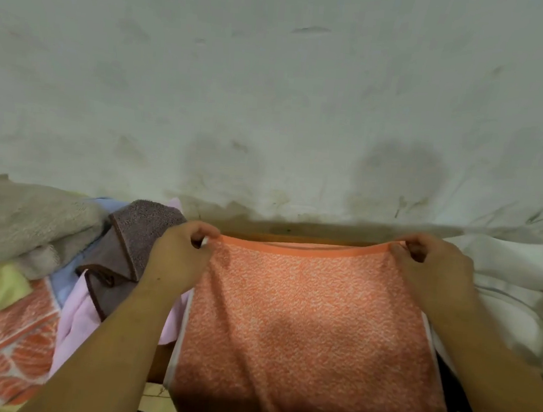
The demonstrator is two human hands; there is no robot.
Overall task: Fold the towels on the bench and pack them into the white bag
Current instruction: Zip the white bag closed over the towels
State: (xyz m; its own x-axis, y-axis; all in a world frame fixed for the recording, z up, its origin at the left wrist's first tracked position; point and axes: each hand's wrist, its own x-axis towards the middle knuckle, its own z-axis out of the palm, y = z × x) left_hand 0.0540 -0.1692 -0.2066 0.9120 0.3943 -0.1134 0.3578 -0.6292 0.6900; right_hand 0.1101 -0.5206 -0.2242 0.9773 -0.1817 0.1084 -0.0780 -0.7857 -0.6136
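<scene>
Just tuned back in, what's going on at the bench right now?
A person is working on one towel. The left hand and the right hand each pinch a far corner of the orange towel, holding its edge taut over the bench. A heap of loose towels lies to the left, not yet folded, and the white bag lies to the right.

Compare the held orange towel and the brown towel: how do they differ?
The orange towel is held spread, its top edge pinched by the left hand and right hand; the brown towel lies crumpled in the pile. The orange towel is speckled; the brown towel is plain with dark trim. Both are terry cloth.
</scene>
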